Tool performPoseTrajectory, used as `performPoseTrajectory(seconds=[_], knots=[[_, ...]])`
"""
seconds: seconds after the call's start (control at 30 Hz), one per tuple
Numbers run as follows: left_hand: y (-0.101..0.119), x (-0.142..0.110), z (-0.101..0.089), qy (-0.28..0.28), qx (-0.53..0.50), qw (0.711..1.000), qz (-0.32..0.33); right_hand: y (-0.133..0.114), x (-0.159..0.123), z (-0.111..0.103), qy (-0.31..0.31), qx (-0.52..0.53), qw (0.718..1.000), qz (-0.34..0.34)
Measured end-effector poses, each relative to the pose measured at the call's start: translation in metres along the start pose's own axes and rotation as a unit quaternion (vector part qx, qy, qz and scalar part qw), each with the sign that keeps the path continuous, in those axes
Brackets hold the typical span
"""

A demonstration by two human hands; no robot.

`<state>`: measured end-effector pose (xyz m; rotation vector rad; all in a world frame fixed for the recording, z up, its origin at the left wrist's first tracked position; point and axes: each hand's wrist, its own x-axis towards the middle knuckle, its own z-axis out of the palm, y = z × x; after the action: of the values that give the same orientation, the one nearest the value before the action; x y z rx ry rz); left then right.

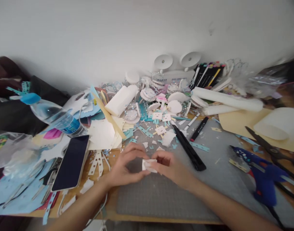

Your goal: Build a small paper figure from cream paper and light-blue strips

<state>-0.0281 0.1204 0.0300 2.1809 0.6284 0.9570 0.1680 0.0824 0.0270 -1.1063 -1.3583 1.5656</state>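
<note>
Between my two hands is a small white piece (147, 165), paper or foam; its exact kind is unclear. My left hand (128, 165) pinches its left edge with thumb and fingertips. From the other side, my right hand (166, 165) grips it, thumb lying across its front. Both hands are over the grey cutting mat (147, 199). Just beyond them lie small white cutouts with smiling faces (160, 130) and a crumpled white scrap (168, 138). A black utility knife (189, 148) rests to the right of my right hand.
A blue glue gun (260, 175) and dark scissors (269, 144) lie at right. On the left are a phone (71, 163) and a tilted water bottle (55, 115). White rolls (229, 98), markers (207, 75) and piled craft pieces line the back by the wall.
</note>
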Motion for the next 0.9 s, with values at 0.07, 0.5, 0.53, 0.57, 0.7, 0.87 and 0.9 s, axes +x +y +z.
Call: performPoseTrajectory(seconds=[0.07,0.5,0.53,0.57,0.7,0.87,0.9], knots=[[0.002,0.000,0.001,0.001,0.034,0.999,0.018,0.002,0.000,0.001,0.003,-0.007,1.000,-0.018],[0.020,-0.011,-0.002,-0.159,0.247,0.956,-0.010,0.006,-0.003,-0.012,0.212,-0.071,0.964,-0.143],[0.021,-0.012,-0.006,-0.161,0.263,0.951,-0.015,0.006,-0.003,-0.012,0.218,-0.070,0.963,-0.141],[0.022,-0.013,-0.011,-0.159,0.284,0.945,-0.017,0.006,-0.003,-0.012,0.220,-0.068,0.963,-0.140],[0.017,-0.009,-0.032,-0.133,0.378,0.916,-0.012,0.009,-0.003,-0.007,0.204,-0.063,0.966,-0.146],[0.006,0.017,-0.050,-0.168,0.437,0.884,0.000,0.011,-0.007,-0.001,0.140,-0.077,0.972,-0.173],[0.004,0.024,-0.051,-0.182,0.446,0.876,0.006,0.011,-0.008,0.000,0.127,-0.082,0.972,-0.179]])
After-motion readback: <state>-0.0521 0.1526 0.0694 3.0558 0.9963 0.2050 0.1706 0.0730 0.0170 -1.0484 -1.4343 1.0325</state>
